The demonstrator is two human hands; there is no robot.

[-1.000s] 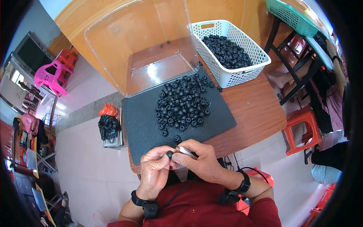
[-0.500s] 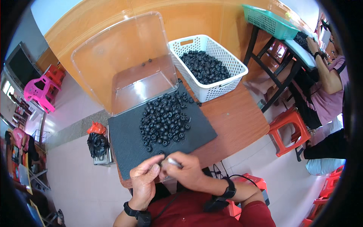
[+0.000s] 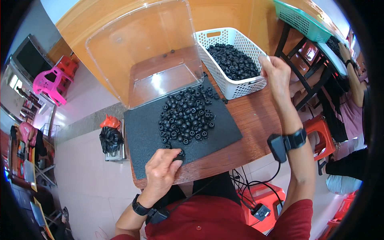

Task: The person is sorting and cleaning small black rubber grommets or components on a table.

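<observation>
My left hand is at the front of the dark mat, thumb and fingers closed on a small round black part with a hole in it. A loose pile of such black parts lies on the mat just beyond. My right hand is raised at the near right corner of the white basket, its fingers pinched together. A thin dark tip sticks up above these fingers; the rest of that slim tool is hidden in the hand. More black parts fill much of the basket.
A clear plastic bin stands tilted behind the pile. On the left, a black bag hangs beside the table. Cables and a red stool are below the front edge. At right, another person works by a green basket.
My hands were together at the table's front edge. The right hand has swung far right and up to the basket, while the left has moved slightly to the mat. The view has shifted.
</observation>
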